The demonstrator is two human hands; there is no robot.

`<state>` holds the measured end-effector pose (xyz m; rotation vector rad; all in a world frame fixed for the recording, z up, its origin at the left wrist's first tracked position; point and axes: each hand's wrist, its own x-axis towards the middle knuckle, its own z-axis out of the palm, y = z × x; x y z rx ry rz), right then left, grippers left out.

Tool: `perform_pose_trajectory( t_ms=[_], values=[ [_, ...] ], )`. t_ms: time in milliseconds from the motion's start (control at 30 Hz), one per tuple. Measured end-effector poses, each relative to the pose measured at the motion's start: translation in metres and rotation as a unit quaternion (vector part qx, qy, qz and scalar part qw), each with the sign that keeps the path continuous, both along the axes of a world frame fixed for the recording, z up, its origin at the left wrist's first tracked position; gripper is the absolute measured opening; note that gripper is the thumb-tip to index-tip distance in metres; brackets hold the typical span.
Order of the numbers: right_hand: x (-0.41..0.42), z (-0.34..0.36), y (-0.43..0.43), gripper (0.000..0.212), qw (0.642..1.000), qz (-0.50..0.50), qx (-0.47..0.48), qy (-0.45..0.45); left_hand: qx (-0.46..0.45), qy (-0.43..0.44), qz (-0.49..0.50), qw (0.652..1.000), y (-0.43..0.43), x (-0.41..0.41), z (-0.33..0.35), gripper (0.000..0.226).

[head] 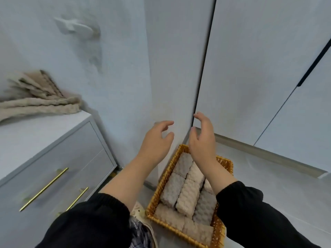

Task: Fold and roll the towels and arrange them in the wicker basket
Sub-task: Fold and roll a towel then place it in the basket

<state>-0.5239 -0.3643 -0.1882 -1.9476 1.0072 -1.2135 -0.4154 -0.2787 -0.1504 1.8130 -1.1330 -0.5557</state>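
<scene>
- Left hand [155, 140] is raised, fingers loosely curved, holding nothing.
- Right hand [203, 138] faces it, also relaxed and empty, above the wicker basket [223, 162] of rolled towels [188, 196].

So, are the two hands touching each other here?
Apart. The head view shows a strip of white panel between the left hand and right hand, both raised and empty.
</scene>
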Motion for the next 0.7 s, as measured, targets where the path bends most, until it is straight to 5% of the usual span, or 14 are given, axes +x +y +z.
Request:
perform_pose_trajectory(
  t_ms=[300, 700],
  values=[
    [0.098, 0.063, 0.085, 0.037, 0.974, 0.151, -0.167, -0.019, -0.11, -0.005, 0.186, 0.976, 0.114, 0.074, 0.056, 0.03],
    [0.249, 0.037, 0.204, 0.042, 0.935, 0.345, -0.037, 0.072, -0.103, 0.091, 0.447, 0.884, 0.259, 0.189, 0.027, 0.037]
  ],
)
